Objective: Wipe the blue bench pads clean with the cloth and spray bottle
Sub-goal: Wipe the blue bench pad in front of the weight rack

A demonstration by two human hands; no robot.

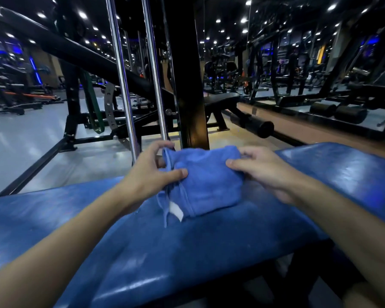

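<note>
Blue cloth (pixel 209 181) — left hand (pixel 147 176), right hand (pixel 267 172) holding.

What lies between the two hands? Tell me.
The folded blue cloth, lying on the bench pad; left hand and right hand grip its ends. Head view.

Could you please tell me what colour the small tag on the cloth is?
White tag on the blue cloth; head view.
</note>
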